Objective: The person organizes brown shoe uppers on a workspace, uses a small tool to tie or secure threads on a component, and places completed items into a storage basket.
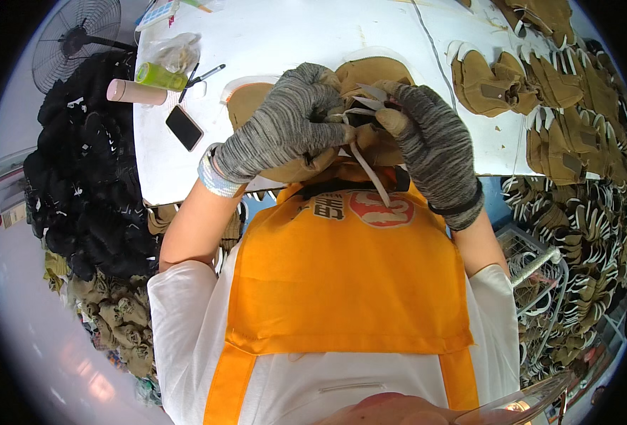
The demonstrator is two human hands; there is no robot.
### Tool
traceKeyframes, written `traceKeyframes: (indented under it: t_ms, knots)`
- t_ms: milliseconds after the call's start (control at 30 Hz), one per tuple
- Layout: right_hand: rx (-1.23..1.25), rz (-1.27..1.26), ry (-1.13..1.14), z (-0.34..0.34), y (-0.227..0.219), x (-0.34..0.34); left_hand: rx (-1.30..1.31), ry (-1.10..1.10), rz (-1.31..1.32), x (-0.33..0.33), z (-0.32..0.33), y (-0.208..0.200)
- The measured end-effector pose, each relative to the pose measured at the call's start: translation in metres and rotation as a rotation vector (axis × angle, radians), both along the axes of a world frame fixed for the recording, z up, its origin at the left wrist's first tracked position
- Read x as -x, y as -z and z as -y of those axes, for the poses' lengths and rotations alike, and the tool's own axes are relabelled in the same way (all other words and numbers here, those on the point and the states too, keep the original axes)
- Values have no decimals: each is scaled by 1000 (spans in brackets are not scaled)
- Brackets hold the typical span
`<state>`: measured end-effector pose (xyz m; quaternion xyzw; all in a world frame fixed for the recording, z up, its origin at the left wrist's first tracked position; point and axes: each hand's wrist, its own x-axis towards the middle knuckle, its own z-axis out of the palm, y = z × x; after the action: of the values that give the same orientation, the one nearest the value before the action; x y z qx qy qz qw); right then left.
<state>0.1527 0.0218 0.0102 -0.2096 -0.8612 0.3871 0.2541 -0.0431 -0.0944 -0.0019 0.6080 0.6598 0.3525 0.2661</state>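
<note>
At the near edge of the white table (292, 42), two brown shoe uppers with white rims lie under my gloved hands: a left one (246, 103) and a right one (374, 69). My left hand (278, 124), in a grey knit glove, is closed in a pinch on a pale lace (370, 173) whose end hangs down over the orange apron. Opposite it, my right hand (434, 138), gloved alike, has thumb and fingers closed at pale pointed strips by the shoe opening. Whether those strips belong to the same lace I cannot tell. Both hands partly hide the right upper.
Left on the table lie a phone (184, 128), a pink bottle (136, 93), a green bottle (160, 76) and pens (204, 75). Brown uppers (483, 85) are stacked at the right. Black uppers (80, 170) pile up left, near a fan (75, 41). A wire basket (537, 273) stands lower right.
</note>
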Motion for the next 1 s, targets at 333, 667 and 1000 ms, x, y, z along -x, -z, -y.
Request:
traceKeyframes:
  t_ms: [333,667,1000]
  knots:
    - [-413,330,-80,5,-21,2,78,-1,302,4,4,3]
    - [-330,230,17,13,-9,-3,-46,61,57,14,3,12]
    - [-358,248,-25,8,-14,-6,-53,125,259,19,-4,10]
